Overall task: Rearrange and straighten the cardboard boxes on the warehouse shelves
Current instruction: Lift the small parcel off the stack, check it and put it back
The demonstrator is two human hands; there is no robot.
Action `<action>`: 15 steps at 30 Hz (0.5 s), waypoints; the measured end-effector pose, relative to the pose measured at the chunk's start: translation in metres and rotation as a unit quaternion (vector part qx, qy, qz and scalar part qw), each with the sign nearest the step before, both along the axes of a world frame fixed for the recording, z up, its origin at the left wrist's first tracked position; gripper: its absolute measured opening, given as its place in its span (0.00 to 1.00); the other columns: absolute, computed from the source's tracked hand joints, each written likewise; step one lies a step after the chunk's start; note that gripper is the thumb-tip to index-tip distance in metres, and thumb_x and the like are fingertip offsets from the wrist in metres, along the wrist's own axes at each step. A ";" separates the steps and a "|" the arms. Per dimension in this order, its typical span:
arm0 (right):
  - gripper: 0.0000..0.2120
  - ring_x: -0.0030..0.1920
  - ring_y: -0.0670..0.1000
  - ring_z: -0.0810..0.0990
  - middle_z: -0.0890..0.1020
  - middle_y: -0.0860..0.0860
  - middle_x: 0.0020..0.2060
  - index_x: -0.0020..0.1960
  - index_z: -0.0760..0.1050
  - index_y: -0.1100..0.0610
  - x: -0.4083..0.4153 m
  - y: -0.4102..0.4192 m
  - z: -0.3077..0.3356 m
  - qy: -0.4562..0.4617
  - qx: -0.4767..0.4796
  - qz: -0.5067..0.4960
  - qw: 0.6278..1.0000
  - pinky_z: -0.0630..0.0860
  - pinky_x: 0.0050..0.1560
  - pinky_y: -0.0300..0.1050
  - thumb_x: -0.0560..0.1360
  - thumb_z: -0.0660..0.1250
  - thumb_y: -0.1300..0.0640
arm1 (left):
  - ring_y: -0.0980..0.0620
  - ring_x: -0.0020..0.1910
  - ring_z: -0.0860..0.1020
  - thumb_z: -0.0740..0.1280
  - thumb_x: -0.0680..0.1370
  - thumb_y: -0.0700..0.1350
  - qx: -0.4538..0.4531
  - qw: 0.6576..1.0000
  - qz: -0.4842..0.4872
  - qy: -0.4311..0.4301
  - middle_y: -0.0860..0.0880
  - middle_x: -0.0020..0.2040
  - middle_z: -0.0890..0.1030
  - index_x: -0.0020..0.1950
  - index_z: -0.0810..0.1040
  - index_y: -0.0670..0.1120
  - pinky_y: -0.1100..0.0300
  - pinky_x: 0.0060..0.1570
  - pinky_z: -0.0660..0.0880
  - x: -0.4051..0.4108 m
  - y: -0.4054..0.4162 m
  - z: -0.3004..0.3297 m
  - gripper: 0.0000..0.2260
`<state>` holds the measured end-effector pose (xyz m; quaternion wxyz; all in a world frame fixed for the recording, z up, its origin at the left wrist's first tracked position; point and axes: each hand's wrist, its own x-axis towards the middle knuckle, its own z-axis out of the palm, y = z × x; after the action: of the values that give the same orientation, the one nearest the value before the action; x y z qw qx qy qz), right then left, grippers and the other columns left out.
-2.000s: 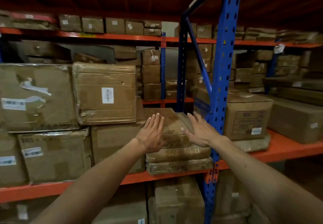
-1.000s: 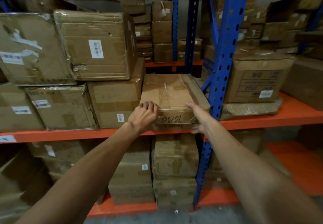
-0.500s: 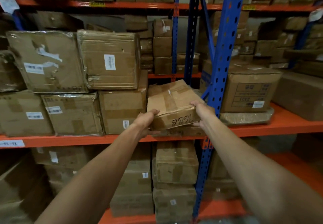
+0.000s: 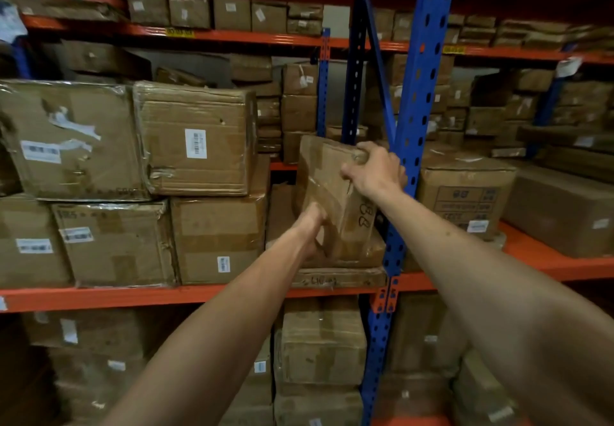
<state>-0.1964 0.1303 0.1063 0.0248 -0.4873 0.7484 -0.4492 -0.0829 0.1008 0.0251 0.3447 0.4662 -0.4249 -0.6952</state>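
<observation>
Orange-beamed warehouse shelves are filling the frame, packed with cardboard boxes. Stacked big boxes are crowding the left of centre, and a blue upright is standing just right of centre. Between them a flat box is tilting on edge above other flat boxes, the right hand gripping its top corner, the left hand clasping its lower edge.

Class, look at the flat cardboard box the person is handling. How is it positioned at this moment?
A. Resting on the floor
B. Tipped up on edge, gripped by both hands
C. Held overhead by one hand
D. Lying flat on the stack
B: the flat box stands tilted up, with the right hand gripping its upper corner and the left hand holding its lower edge.
</observation>
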 end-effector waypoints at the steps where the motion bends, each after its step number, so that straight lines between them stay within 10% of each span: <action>1: 0.32 0.71 0.63 0.72 0.74 0.58 0.71 0.77 0.71 0.42 0.004 0.001 -0.009 0.019 0.006 0.010 1.000 0.68 0.70 0.56 0.75 0.76 0.44 | 0.30 0.74 0.66 0.48 0.85 0.63 0.014 1.000 0.005 0.002 0.33 0.71 0.72 0.69 0.76 0.44 0.32 0.70 0.65 0.002 -0.004 0.001 0.29; 4: 0.32 0.68 0.66 0.74 0.72 0.58 0.72 0.79 0.68 0.41 0.017 0.010 -0.038 0.070 0.021 0.028 0.997 0.70 0.67 0.56 0.77 0.74 0.44 | 0.32 0.77 0.64 0.44 0.82 0.72 0.007 0.999 0.013 0.033 0.32 0.77 0.66 0.79 0.67 0.40 0.35 0.75 0.59 0.017 -0.012 0.019 0.42; 8: 0.39 0.67 0.63 0.76 0.72 0.57 0.71 0.80 0.62 0.46 0.029 0.016 -0.065 0.068 -0.009 0.030 0.997 0.72 0.62 0.54 0.75 0.76 0.45 | 0.32 0.68 0.73 0.63 0.75 0.73 -0.075 0.997 0.001 -0.034 0.35 0.71 0.73 0.79 0.65 0.42 0.32 0.67 0.71 0.020 -0.030 0.067 0.44; 12: 0.54 0.71 0.59 0.74 0.70 0.56 0.76 0.84 0.50 0.52 0.028 0.018 -0.068 -0.025 -0.023 0.049 0.998 0.73 0.63 0.53 0.71 0.80 0.42 | 0.41 0.48 0.81 0.71 0.79 0.60 -0.156 0.949 -0.071 -0.263 0.41 0.52 0.81 0.54 0.77 0.44 0.45 0.41 0.80 -0.008 -0.029 0.094 0.19; 15: 0.52 0.74 0.57 0.71 0.69 0.53 0.77 0.85 0.50 0.48 0.001 0.024 -0.070 -0.202 -0.008 0.125 0.971 0.72 0.71 0.57 0.72 0.78 0.44 | 0.39 0.53 0.82 0.71 0.81 0.53 -0.170 0.932 -0.071 -0.313 0.39 0.53 0.82 0.52 0.77 0.43 0.40 0.55 0.82 -0.026 -0.032 0.100 0.13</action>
<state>-0.1950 0.1546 0.0361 0.2276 -0.4758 0.6576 -0.5380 -0.1084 0.0686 0.1247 0.2177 0.5637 -0.6548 -0.4540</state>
